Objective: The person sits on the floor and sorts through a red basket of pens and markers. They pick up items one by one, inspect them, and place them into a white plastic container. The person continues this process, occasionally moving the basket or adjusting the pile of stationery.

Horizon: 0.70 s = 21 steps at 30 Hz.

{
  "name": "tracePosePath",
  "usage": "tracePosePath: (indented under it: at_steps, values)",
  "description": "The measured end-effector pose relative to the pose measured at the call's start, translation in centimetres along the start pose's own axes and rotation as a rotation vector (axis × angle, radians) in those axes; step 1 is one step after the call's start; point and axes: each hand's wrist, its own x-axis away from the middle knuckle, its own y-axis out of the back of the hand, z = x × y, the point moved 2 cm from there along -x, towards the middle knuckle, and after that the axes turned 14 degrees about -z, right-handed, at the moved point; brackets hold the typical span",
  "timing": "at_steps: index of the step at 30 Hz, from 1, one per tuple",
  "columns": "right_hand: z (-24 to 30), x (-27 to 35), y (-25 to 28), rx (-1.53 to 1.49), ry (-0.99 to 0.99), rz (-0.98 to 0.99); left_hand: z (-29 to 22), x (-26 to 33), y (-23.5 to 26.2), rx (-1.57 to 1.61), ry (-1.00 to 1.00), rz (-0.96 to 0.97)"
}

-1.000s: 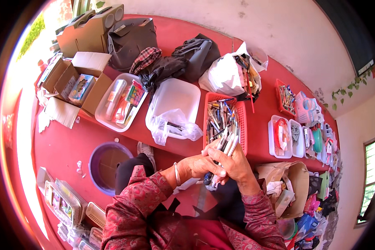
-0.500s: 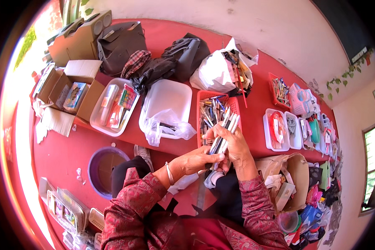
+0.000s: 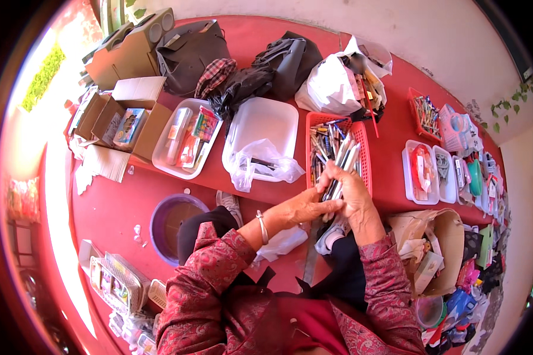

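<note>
While you sit over the red floor [image 3: 118,207], your right hand [image 3: 355,198] is closed around a bundle of pens [image 3: 342,168], their tips fanning up over the near edge of the red basket [image 3: 366,168], which holds more pens. Your left hand [image 3: 305,207] reaches across with fingers nearly together, its fingertips touching the bundle's lower end just below your right fist. A bracelet [image 3: 262,226] sits on your left wrist.

To handle this well, keep the right grip firm around the middle of the bundle so nothing slides out, and use the left fingertips to nudge the ends level or draw one pen at a time. Work directly above the basket so any dropped pen falls back in.

A lidded clear tub [image 3: 260,127] with a plastic bag [image 3: 260,168] stands just left of the basket; a purple bowl [image 3: 175,222] lies near your left knee.
</note>
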Motion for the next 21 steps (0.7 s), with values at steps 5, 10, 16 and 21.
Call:
tracePosePath:
  at_steps: [5,10,16,21]
  values:
    - [2.5,-1.1,0.6,-0.238,0.059,0.019,-1.4,0.3,6.3,-0.104,-0.350,-0.705]
    - [3.6,-2.1,1.6,-0.438,0.053,0.015,0.3,1.7,11.2,-0.807,-0.384,-1.315]
    - [4.9,-1.8,1.8,-0.468,0.066,-0.005,4.9,0.5,13.9,-1.577,-0.197,-1.323]
    - [4.7,-1.7,1.8,-0.531,-0.017,0.020,5.9,-0.3,16.8,-1.626,-0.295,-1.137]
